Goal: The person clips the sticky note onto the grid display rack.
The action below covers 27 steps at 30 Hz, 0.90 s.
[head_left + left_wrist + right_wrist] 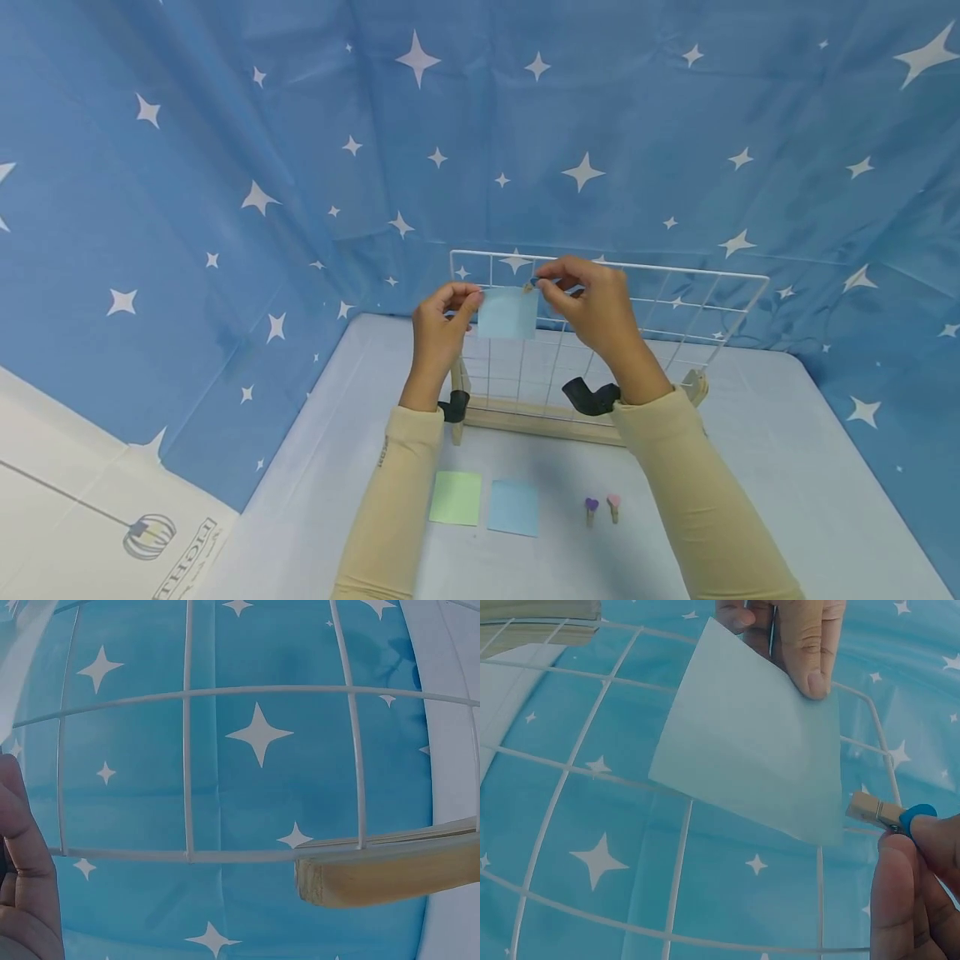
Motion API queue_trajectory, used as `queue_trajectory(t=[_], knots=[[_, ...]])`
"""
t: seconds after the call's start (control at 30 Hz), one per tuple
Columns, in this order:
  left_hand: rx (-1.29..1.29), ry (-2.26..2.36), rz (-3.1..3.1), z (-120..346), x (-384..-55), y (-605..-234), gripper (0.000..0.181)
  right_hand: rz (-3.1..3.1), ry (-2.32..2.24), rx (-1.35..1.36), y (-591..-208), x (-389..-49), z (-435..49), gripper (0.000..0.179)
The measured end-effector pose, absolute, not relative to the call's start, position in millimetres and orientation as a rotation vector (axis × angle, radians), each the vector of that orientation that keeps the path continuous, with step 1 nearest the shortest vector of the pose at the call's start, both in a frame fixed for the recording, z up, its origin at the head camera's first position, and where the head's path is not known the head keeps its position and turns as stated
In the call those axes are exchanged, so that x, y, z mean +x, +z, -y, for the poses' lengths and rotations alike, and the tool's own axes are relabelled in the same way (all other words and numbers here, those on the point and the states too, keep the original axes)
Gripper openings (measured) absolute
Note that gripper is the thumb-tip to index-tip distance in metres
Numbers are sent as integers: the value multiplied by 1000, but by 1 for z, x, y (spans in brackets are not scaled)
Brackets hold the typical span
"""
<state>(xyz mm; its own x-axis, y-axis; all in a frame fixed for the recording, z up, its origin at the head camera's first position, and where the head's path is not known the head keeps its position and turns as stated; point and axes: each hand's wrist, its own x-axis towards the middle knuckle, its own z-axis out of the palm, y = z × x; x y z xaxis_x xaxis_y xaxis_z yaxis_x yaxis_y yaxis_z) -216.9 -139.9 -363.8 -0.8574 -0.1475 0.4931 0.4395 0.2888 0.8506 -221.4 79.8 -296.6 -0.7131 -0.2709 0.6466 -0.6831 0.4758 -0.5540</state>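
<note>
"On the white table (772, 483) before you, what stands?"

"A white wire grid (555, 364), thin rods crossing in rectangles, on a pale wooden base (540, 421). Behind it hangs creased blue cloth (480, 100) printed with four-pointed white stars."

"And your hands?"

"My left hand (442, 321) pinches a thin, flat, pale blue sheet (507, 314) near its upper left corner, in front of the grid. My right hand (592, 300), thumb and fingertips nearly together, grips a small wooden clothespin (877, 810) with a blue top, its tip just beside the sheet's edge."

"Below them?"

"Flat on the table, a green paper square (456, 498), a blue paper square (513, 507), a purple-heart peg (591, 507) and a pink-heart peg (614, 507)."
</note>
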Motion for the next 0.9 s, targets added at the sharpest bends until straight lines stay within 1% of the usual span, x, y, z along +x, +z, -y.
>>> queue_trajectory(t=[0.3, 0.67, 0.9], knots=[[-251, -1563, 2062, 138, -220, -365, 19, 2252, 1030, 767, -293, -223, -69, 8], [-235, -1536, 2026, 134, -220, -365, 19, 2263, 821, 814, -287, -224, -53, 8], [-234, -1542, 2014, 131, -222, -367, 19, 2316, 737, 778, -286, -224, -45, 9]])
